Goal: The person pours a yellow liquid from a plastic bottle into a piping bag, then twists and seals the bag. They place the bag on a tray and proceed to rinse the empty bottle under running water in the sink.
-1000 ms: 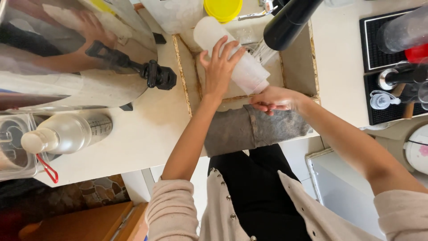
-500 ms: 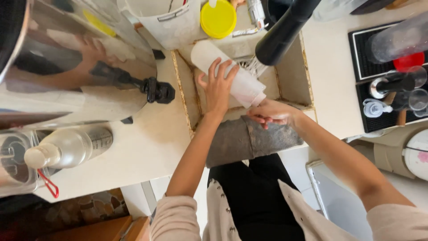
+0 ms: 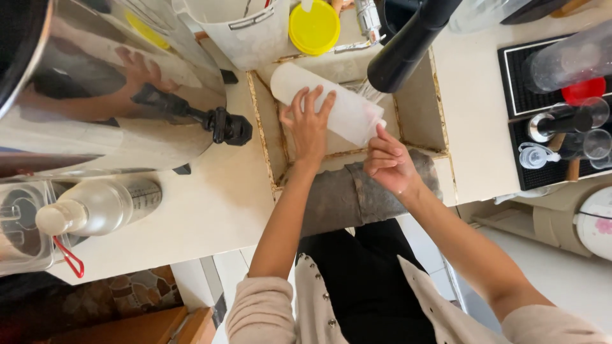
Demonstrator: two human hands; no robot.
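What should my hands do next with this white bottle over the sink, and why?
Probably twist the cap with the right hand while the left hand steadies the white bottle. The bottle lies tilted over the sink, the left palm rests flat on its body, and the right fingertips pinch its narrow end. Whether the cap is loose cannot be seen.

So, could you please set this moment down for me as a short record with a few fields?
View: head camera, looking down at a counter with a sunken sink.
Left hand: left hand lies flat on the white plastic bottle, fingers spread.
Right hand: right hand grips the bottle's cap end with its fingers.
Bottle: lies on its side over the sink.
Above the sink: black tap.
Sink edge: grey cloth draped over the front.
Left of sink: steel urn with black spigot; clear bottle lying on its side.
Behind the sink: yellow lid.
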